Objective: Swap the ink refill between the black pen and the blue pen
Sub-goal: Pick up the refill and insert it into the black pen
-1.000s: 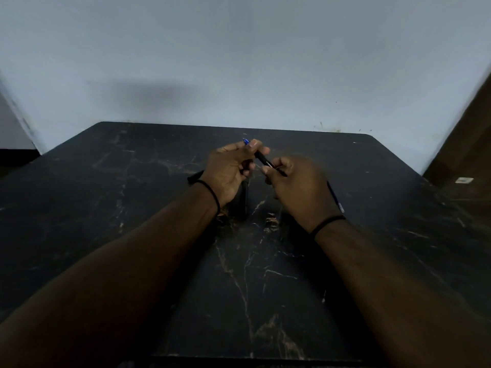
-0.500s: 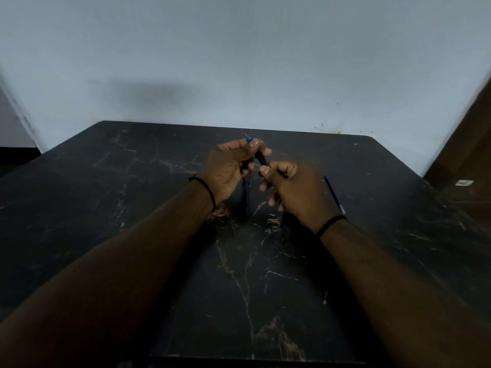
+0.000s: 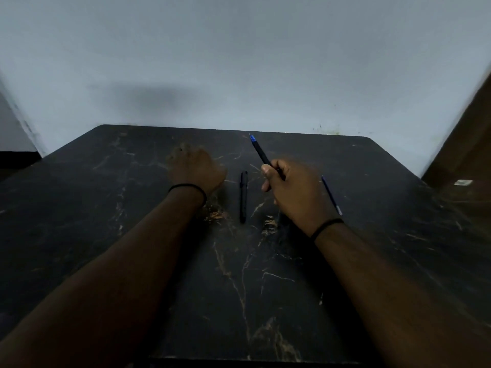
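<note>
Dim, soft light; motion-blurred left hand (image 3: 195, 166); wide-angle edge warp.

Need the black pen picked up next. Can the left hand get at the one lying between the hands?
Probably yes. The black pen lies flat on the table just beside the left hand, nothing between them. That hand looks blurred, its grip unclear. The right hand holds the blue-tipped pen.

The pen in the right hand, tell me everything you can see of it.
The pen is slim, with a dark matte barrel and a blue tip end, plastic by the look. The right hand grips its lower part, fingers curled round it, so that end is hidden. It is held off the table, slanting up and away, blue tip pointing toward the wall. Nothing else touches it.
</note>
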`<state>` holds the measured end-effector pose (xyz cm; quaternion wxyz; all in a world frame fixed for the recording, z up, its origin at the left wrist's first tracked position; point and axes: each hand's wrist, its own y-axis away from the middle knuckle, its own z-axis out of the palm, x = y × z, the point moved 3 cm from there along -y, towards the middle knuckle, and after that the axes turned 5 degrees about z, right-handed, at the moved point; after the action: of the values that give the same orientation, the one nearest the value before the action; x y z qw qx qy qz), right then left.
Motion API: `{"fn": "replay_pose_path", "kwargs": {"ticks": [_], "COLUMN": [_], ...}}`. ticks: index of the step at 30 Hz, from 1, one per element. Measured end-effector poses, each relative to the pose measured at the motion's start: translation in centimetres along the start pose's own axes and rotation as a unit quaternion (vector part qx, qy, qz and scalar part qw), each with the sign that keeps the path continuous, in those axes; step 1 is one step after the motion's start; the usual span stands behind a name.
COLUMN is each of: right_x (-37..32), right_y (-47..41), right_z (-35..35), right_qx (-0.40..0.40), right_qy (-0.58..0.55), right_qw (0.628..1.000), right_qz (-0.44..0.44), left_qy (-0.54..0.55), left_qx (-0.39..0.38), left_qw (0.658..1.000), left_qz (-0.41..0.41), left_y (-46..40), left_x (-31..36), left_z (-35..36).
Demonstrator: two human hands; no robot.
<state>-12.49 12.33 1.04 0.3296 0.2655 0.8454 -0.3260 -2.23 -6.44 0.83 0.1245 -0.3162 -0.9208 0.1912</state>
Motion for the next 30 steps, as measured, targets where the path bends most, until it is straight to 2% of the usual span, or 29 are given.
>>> {"fn": "replay_pose_path", "kwargs": {"ticks": [3, 7, 10, 13, 14, 15, 18, 19, 21, 23, 25, 27, 30], "right_x": [-0.3, -0.4, -0.6, -0.5, -0.4, -0.4, -0.1, -0.1, 0.1, 0.1, 0.1, -0.1, -0.3], "right_y": [0.1, 0.2, 0.2, 0.2, 0.2, 0.1, -0.1, -0.1, -0.2, -0.1, 0.0, 0.0, 0.1], "right_z": [-0.1, -0.2, -0.3, -0.2, -0.2, -0.2, 0.1, 0.2, 0.4, 0.5, 0.6, 0.5, 0.4], "right_qx": [0.0, -0.004, 0.0, -0.002, -0.003, -0.003, -0.006, -0.009, -0.018, -0.027, -0.031, -0.026, -0.02], "right_qy": [0.011, 0.006, 0.013, 0.02, 0.022, 0.024, 0.033, 0.04, 0.046, 0.034, 0.025, 0.027, 0.026], "right_qw": [1.0, 1.0, 1.0, 1.0, 1.0, 1.0, 0.999, 0.999, 0.999, 0.999, 0.999, 0.999, 0.999], "right_qz": [0.002, 0.003, -0.003, -0.006, -0.007, -0.007, -0.009, -0.009, -0.006, -0.009, -0.018, -0.025, -0.023], "left_qy": [-0.003, 0.02, 0.038, 0.194, 0.282, 0.383, 0.649, 0.696, 0.748, 0.784, 0.804, 0.81, 0.807], "left_qx": [-0.067, -0.089, -0.073, -0.012, 0.005, 0.02, 0.024, 0.018, 0.0, -0.018, -0.031, -0.041, -0.044], "left_qw": [0.997, 0.996, 0.997, 0.979, 0.956, 0.918, 0.745, 0.7, 0.644, 0.601, 0.574, 0.566, 0.573], "left_qz": [-0.029, 0.0, 0.0, -0.059, -0.081, -0.101, -0.15, -0.157, -0.161, -0.157, -0.152, -0.147, -0.138], "left_y": [0.3, 0.5, 0.3, -0.2, -0.3, -0.4, 0.0, 0.1, 0.3, 0.4, 0.5, 0.6, 0.6], "left_x": [-0.2, 0.1, 0.2, 0.1, 0.1, 0.2, 0.7, 0.8, 1.0, 1.0, 1.1, 1.4, 1.5], "left_z": [-0.1, -0.2, 0.0, 0.2, 0.3, 0.4, 0.4, 0.3, 0.2, 0.3, 0.5, 0.7, 0.8]}}
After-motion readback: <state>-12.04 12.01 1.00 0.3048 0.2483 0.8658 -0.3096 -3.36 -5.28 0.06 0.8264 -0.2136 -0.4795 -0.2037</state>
